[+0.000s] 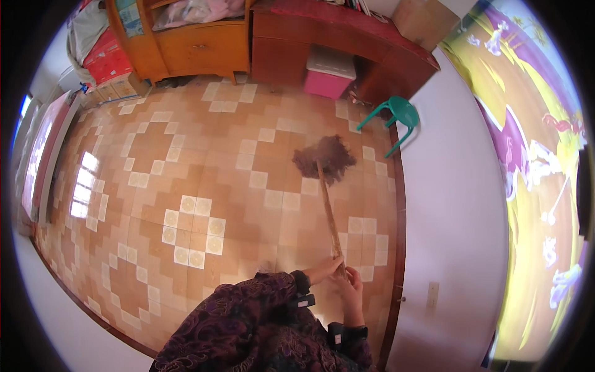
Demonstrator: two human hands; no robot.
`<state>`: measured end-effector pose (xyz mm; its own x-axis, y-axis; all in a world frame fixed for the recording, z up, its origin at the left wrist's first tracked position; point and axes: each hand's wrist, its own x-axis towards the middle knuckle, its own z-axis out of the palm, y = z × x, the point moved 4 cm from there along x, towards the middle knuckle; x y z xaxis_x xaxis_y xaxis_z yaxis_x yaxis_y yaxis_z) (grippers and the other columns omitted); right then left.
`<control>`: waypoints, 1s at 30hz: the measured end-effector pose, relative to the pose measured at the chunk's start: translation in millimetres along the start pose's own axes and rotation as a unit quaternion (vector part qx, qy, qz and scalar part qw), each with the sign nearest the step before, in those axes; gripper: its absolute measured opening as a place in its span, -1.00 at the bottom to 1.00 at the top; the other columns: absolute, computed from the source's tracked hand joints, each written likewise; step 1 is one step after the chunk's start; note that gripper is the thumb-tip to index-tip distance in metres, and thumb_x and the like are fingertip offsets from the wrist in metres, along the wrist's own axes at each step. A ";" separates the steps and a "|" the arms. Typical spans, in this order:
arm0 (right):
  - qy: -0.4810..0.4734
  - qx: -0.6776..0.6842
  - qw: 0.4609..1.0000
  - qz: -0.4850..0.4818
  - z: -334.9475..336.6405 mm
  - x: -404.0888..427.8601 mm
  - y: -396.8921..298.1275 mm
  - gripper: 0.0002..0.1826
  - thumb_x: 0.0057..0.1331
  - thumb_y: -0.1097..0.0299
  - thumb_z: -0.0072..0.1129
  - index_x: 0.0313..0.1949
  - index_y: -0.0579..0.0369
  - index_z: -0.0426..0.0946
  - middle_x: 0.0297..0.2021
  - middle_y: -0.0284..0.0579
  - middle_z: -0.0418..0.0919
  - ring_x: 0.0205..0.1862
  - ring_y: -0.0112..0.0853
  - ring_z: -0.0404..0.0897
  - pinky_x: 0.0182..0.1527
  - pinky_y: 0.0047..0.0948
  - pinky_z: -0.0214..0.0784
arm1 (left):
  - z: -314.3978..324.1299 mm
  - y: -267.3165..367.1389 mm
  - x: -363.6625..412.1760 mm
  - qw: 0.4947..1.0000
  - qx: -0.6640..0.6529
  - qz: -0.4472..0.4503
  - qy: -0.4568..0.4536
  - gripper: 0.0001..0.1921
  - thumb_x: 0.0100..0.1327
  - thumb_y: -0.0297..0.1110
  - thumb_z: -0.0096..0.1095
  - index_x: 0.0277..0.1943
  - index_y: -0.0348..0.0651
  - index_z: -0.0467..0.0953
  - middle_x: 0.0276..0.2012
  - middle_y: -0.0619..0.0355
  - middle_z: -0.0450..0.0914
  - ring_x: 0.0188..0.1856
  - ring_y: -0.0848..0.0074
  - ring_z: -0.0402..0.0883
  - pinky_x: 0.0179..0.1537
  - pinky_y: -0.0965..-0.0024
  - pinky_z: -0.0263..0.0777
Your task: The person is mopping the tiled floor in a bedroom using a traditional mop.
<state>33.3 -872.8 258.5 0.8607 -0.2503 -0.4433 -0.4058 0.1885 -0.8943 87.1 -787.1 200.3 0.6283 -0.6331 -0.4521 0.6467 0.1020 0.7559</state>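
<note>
A mop with a wooden handle [329,214] reaches away from me across the floor. Its shaggy dark purple-brown head [325,158] lies spread on the tiles. My left hand [327,269] grips the handle near its lower end in the picture. Just behind it, my right hand [351,293] is closed around the same handle, closer to my body. The handle's near end is hidden by the hands. Beneath the mop, the tiled floor [204,172] is patterned in tan and cream and looks glossy.
A green plastic stool [402,111] stands by the right wall [446,209], beyond the mop head. Under the reddish desk [283,56] sits a pink storage box with a pale lid [329,86]. An orange wooden cabinet [204,51] and cardboard boxes [114,88] line the far side.
</note>
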 end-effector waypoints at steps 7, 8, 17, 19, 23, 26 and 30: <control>-0.114 0.025 0.981 0.157 -49.0 -31.6 43.0 -0.50 0.04 0.48 -0.03 -0.01 0.01 0.08 -0.56 -0.31 0.29 -0.73 -0.61 0.23 -0.75 -0.66 0.04 | 40.8 -34.2 -0.1 0.993 0.064 -0.096 0.025 -0.73 0.03 -0.13 0.02 -0.36 -0.15 0.32 -0.58 0.23 0.38 -0.55 0.60 0.38 -0.53 0.50 0.29; -0.110 0.033 0.981 0.157 -61.1 -38.8 46.2 -0.50 0.04 0.48 -0.03 -0.01 0.01 0.08 -0.56 -0.31 0.29 -0.73 -0.61 0.23 -0.75 -0.66 0.04 | 48.5 -46.7 6.7 0.992 0.070 -0.101 0.022 -0.73 0.03 -0.13 0.02 -0.36 -0.15 0.32 -0.58 0.23 0.38 -0.55 0.60 0.38 -0.53 0.50 0.29; -0.109 -0.067 0.984 0.124 -176.6 -164.8 85.3 -0.34 -0.07 0.44 0.08 0.05 0.09 0.02 -0.55 -0.23 0.37 -0.61 -0.52 0.35 -0.59 -0.58 0.21 | 102.5 -174.0 20.4 0.985 -0.093 -0.138 -0.037 -0.80 0.00 -0.31 0.08 -0.40 -0.26 0.34 -0.58 0.15 0.42 -0.49 0.47 0.48 -0.45 0.37 0.39; -0.076 -0.019 0.975 0.209 -181.8 -190.5 75.3 -0.31 -0.07 0.48 0.09 0.07 0.04 0.00 -0.53 -0.24 0.37 -0.64 -0.57 0.33 -0.67 -0.64 0.15 | 114.1 -190.5 12.1 0.973 -0.098 -0.207 -0.011 -0.84 -0.01 -0.36 0.08 -0.49 -0.29 0.36 -0.60 0.09 0.43 -0.48 0.40 0.51 -0.43 0.37 0.41; -0.022 -0.144 0.962 0.231 -184.8 -197.0 61.5 -0.39 -0.06 0.28 0.12 0.02 0.06 0.15 -0.50 -0.15 0.40 -0.56 -0.47 0.37 -0.55 -0.55 0.19 | 131.3 -160.8 9.3 0.958 -0.093 -0.271 0.023 -0.85 -0.02 -0.39 0.09 -0.54 -0.30 0.34 -0.63 0.09 0.42 -0.51 0.37 0.51 -0.43 0.38 0.42; -0.006 -0.191 0.955 0.227 -181.1 -162.6 77.4 -0.38 -0.08 0.41 0.12 0.03 0.08 0.12 -0.51 -0.18 0.39 -0.57 -0.50 0.37 -0.58 -0.57 0.20 | 118.8 -150.8 29.9 0.956 -0.077 -0.281 0.026 -0.85 -0.03 -0.41 0.09 -0.52 -0.28 0.29 -0.65 0.13 0.38 -0.52 0.37 0.51 -0.46 0.38 0.41; -0.008 -0.182 0.966 0.181 -130.0 -82.5 77.4 -0.38 -0.14 0.47 0.13 -0.01 0.11 0.17 -0.64 -0.20 0.39 -0.63 -0.54 0.37 -0.61 -0.57 0.21 | 23.5 -173.8 86.9 0.997 -0.041 -0.035 0.047 -0.85 -0.03 -0.40 0.09 -0.47 -0.28 0.31 -0.66 0.12 0.36 -0.63 0.48 0.41 -0.55 0.38 0.37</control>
<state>-109.1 -961.0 218.0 0.6450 -0.2147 -0.7334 -0.7605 -0.0867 -0.6435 19.1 -877.9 40.8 0.6159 -0.5665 -0.5475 0.7207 0.1244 0.6820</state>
